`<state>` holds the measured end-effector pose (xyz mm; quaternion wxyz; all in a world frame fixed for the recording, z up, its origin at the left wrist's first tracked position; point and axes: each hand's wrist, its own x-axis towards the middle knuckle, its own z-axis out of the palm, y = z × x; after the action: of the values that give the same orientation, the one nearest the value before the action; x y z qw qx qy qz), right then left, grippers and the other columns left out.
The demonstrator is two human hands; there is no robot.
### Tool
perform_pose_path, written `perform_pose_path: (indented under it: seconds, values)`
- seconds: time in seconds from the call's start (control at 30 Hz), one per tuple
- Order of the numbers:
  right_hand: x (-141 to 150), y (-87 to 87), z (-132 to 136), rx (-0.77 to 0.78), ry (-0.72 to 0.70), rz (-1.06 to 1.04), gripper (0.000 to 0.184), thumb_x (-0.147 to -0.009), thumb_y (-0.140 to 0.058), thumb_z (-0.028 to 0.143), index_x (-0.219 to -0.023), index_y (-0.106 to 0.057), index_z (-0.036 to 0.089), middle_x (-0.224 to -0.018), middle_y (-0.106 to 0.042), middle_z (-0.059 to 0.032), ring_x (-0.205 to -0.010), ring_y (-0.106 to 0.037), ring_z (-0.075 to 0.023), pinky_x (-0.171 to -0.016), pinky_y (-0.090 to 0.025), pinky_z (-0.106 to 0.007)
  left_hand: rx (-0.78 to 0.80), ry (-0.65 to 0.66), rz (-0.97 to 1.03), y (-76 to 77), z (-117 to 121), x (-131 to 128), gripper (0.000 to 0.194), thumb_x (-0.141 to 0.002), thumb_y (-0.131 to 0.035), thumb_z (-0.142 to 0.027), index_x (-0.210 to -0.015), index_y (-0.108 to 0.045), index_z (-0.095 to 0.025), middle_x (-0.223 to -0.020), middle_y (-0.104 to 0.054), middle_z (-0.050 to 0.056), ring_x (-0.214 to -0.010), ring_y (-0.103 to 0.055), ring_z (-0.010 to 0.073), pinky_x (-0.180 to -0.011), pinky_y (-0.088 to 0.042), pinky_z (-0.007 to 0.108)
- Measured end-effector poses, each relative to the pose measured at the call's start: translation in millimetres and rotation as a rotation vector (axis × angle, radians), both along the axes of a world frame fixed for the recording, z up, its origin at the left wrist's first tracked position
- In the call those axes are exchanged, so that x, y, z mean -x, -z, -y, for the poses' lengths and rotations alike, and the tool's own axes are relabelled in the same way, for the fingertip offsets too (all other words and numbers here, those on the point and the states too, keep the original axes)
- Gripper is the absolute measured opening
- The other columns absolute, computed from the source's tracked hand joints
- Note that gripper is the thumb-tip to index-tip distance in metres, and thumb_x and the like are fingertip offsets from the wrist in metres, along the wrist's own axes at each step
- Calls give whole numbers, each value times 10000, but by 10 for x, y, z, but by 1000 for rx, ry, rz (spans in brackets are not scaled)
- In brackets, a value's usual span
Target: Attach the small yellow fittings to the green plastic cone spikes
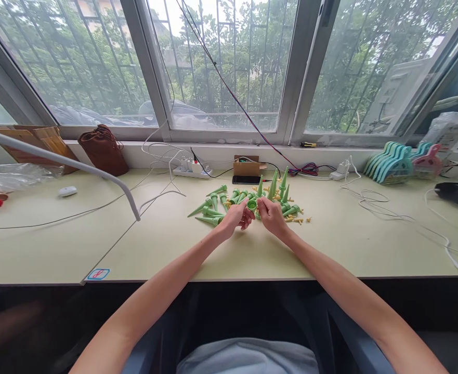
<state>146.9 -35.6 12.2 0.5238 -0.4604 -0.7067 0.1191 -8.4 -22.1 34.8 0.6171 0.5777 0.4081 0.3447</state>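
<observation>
My left hand (235, 217) is closed around a green plastic watering spike (251, 205), its round open end facing up toward me. My right hand (273, 216) is pinched close beside that rim, and what its fingers hold, if anything, is hidden. Several more green spikes (207, 210) lie to the left of my hands. Behind my right hand, several green spikes (273, 186) stand point up. Small yellow plastic pieces (298, 220) are scattered to the right of that hand.
Behind the pile are a small cardboard box (246, 166) and a black phone (246, 179). A white power strip (193, 170) and loose cables lie near the window. Turquoise hangers (389, 162) stand at the right, a brown pouch (103, 150) at the left. A grey curved arm (96, 170) crosses the left side.
</observation>
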Motion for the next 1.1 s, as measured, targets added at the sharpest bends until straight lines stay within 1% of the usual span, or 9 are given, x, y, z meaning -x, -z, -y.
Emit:
perform_pose_path:
  seconds: [0.2, 0.3, 0.47, 0.63, 0.83, 0.97, 1.1]
  values:
    - [29, 71, 6, 1, 20, -7, 448, -986, -272, 555, -697, -365, 225, -581, -443, 21, -515, -369, -126, -540, -314, -257, -64, -29, 42, 75, 53, -54, 580, -875, -439, -622, -593, -595, -140, -537, -521, 37, -406, -437, 86, -395, -307, 223]
    - [42, 116, 12, -13, 29, 3, 416, -994, -270, 511, -702, -358, 227, -579, -445, 23, -505, -366, -126, -544, -314, -261, -113, -59, 46, 132, 72, -82, 575, -885, -432, -600, -598, -599, -131, -536, -518, 37, -402, -447, 89, -390, -303, 227]
    - [66, 163, 38, -27, 9, 17, 376, -1007, -251, 444, -723, -374, 230, -597, -489, 11, -512, -399, -134, -560, -328, -269, -119, -56, 117, 198, 74, -89, 543, -879, -454, -575, -605, -590, -127, -520, -503, 26, -385, -433, 85, -378, -284, 225]
    - [84, 168, 59, -24, -21, 33, 379, -1013, -229, 450, -735, -367, 233, -606, -499, 7, -517, -411, -136, -568, -341, -274, -118, -83, 175, 204, 77, -71, 477, -861, -502, -541, -617, -562, -135, -528, -508, 20, -407, -441, 88, -383, -290, 215]
    - [91, 183, 54, -54, -40, 51, 386, -1019, -226, 462, -729, -332, 230, -588, -462, 22, -510, -391, -125, -550, -331, -265, -121, -144, 208, 183, 102, -79, 421, -837, -523, -506, -627, -533, -142, -587, -548, 32, -422, -449, 88, -375, -295, 216]
    - [81, 194, 42, -101, -86, 41, 359, -1028, -249, 424, -739, -332, 226, -580, -449, 34, -493, -374, -111, -522, -314, -249, -160, -169, 200, 183, 126, -72, 419, -835, -515, -495, -600, -516, -148, -569, -540, 28, -416, -438, 86, -365, -285, 216]
    - [71, 196, 23, -158, -157, 111, 333, -1034, -244, 393, -765, -348, 225, -580, -424, 35, -479, -359, -110, -512, -312, -250, -257, -238, 216, 225, 112, -49, 434, -842, -510, -486, -560, -503, -156, -516, -509, 12, -398, -411, 79, -361, -268, 215]
